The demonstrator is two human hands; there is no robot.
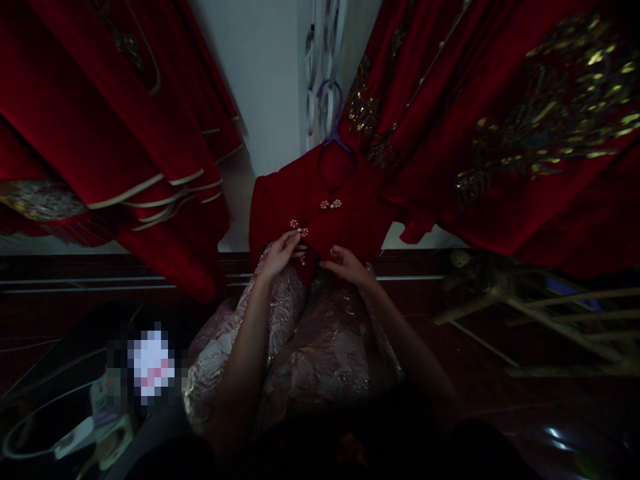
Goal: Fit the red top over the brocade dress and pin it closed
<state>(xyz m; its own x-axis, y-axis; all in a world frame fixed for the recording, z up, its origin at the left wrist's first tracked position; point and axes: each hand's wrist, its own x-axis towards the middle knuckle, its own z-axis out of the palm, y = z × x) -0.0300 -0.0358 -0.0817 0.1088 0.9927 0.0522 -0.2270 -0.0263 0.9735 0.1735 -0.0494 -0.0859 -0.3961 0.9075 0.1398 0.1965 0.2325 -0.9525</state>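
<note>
A short red jacket hangs in front of me on a purple hanger. Pearl-like flower fasteners decorate its front, which is partly parted low down. My left hand is closed at the jacket's front edge, its fingertips against a lower flower fastener. On the other side of the opening, my right hand touches the lower front, thumb and forefinger apart. Below the jacket spreads a shiny pale pink brocade skirt, partly behind my forearms.
Red garments with pale piping hang at the left, and red ones with gold sequins at the right. A wooden rack stands low at the right. Lower left are a blurred-out bright patch and a white looped cord.
</note>
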